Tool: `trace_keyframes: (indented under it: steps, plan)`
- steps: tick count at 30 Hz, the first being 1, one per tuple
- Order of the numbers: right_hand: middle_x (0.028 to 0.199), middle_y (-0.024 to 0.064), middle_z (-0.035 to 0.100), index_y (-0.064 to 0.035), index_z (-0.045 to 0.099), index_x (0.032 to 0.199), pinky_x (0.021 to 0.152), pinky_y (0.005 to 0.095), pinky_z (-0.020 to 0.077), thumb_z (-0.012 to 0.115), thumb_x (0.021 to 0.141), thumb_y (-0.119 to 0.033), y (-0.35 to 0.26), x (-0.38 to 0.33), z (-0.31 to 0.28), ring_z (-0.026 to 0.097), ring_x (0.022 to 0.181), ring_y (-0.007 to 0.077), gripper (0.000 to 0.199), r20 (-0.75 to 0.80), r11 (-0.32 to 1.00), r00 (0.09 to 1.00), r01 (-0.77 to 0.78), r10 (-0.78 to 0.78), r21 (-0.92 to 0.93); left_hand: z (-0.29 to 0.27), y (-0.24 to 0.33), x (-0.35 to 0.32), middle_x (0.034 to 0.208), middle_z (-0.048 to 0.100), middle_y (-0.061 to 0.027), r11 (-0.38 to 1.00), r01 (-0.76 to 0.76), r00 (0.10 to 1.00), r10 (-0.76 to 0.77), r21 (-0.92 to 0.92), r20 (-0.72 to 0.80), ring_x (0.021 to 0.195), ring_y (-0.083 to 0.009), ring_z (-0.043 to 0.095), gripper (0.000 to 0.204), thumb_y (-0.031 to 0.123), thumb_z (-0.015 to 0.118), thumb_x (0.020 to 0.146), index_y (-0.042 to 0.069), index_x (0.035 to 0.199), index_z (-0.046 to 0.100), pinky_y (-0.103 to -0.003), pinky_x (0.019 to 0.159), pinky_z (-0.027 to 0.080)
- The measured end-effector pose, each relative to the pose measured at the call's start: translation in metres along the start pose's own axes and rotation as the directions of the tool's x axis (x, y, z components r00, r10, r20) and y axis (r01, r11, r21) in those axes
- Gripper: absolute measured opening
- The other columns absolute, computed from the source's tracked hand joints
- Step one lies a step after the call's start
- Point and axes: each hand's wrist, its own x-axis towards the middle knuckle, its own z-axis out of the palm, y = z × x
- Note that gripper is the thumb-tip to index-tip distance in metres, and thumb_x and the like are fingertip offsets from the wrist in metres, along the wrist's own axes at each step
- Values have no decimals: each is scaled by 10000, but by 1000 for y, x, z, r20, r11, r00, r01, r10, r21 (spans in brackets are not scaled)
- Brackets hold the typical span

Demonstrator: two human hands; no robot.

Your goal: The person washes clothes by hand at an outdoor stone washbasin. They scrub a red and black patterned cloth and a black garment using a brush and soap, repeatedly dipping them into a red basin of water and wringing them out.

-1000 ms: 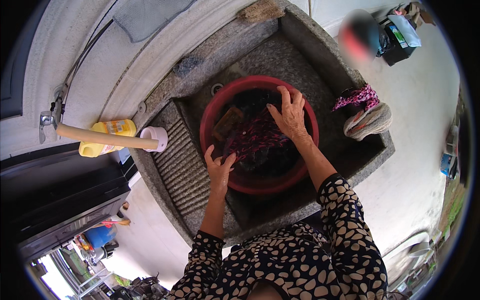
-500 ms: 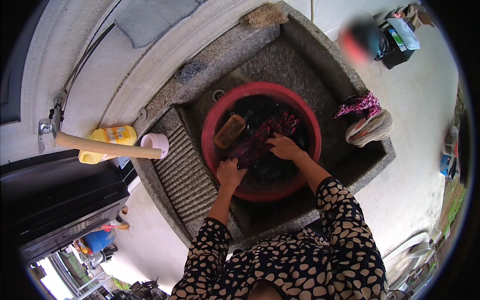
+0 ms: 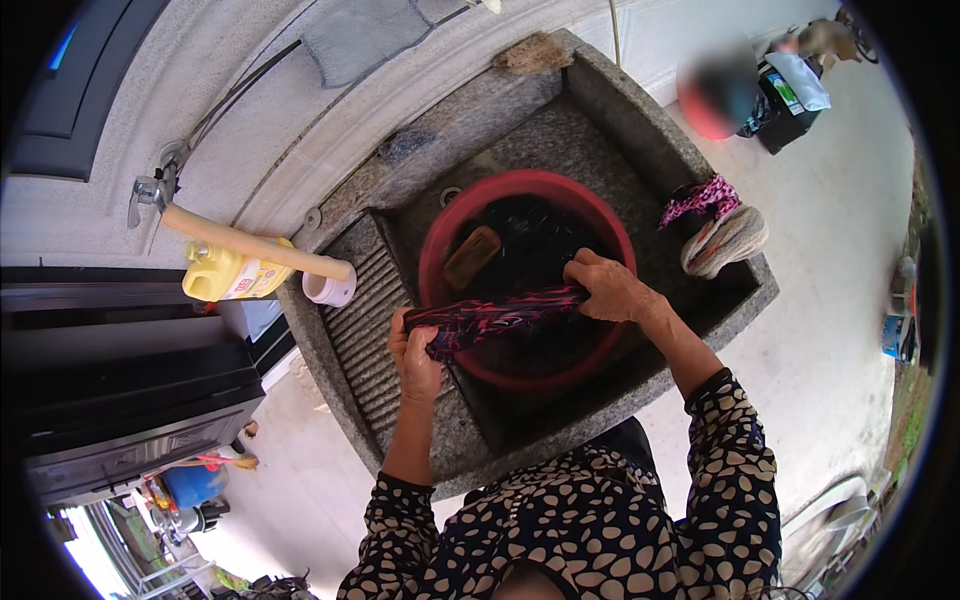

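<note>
A dark cloth with pink streaks [image 3: 500, 318] is stretched above a red basin [image 3: 432, 262]. My left hand [image 3: 416, 358] grips one end, over the basin's left rim beside the ribbed washboard. The other end is in my right hand [image 3: 606, 286], closed near the basin's right rim. Dark water [image 3: 535, 235] lies in the basin. A brown block-shaped brush or bar [image 3: 471, 257] rests in it near the left wall; which of the two I cannot tell.
The basin stands in a stone sink [image 3: 640, 120] with a ribbed washboard [image 3: 375, 345]. A hose [image 3: 250, 240] runs from a tap [image 3: 150, 192] to a pale pink cup [image 3: 330, 287]. A yellow jug [image 3: 215, 272] stands behind. On the right rim lie a pink patterned cloth [image 3: 712, 198] and a beige bundle [image 3: 728, 243].
Both hands have risen from the basin with the cloth and drawn apart, pulling it taut. The left moved left, the right moved right. The view has shifted slightly.
</note>
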Motion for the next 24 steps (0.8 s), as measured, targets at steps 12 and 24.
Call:
trace_keyframes:
  steps: [12,24]
  plan:
    - [995,95,603,-109,617,1047,772,424,455,649,683,-97,34,54,-61,570,967,277,366,-41,927,989,-145,140,-346,-24,-27,42,1078,504,-85,881,41,995,8,471,-101,949,-149,508,500,86,693,800,-5,1225,444,-265,835,436]
    - [1460,139,213,-324,331,1394,925,577,395,674,745,-226,56,80,165,250,1321,378,741,107,937,994,62,-26,-343,-32,-156,18,1484,117,-261,-319,-274,872,-481,907,94,1318,-419,254,814,313,696,748,259,1433,260,-500,996,311]
